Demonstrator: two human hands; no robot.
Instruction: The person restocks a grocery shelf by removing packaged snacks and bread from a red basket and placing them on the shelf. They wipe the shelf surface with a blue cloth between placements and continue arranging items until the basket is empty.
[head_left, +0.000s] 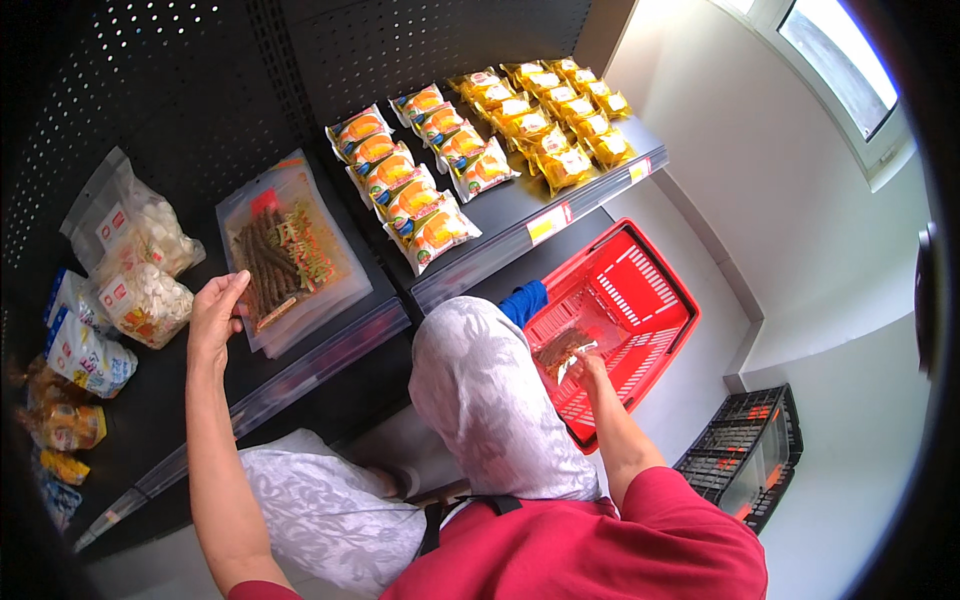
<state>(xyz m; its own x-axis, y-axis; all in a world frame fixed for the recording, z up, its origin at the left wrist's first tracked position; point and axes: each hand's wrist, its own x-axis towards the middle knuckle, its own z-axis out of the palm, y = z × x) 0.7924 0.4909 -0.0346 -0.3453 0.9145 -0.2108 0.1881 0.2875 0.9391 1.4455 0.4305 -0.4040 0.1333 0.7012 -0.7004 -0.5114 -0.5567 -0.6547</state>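
My left hand pinches the near left edge of a clear flat snack packet with brown sticks, which lies on similar packaging on the black shelf. Inside a red shopping basket on the floor, my right hand holds the edge of another clear packet with brown contents. Left of my left hand stand clear bags of whitish pieces. Rows of orange-and-white wrapped snacks and yellow wrapped snacks lie on the shelf beyond.
A clear price rail runs along the shelf's front edge. Blue-and-white bags and other packets sit at the far left. Stacked black crates stand by the white wall at right. A blue cloth-like item touches the basket's rim.
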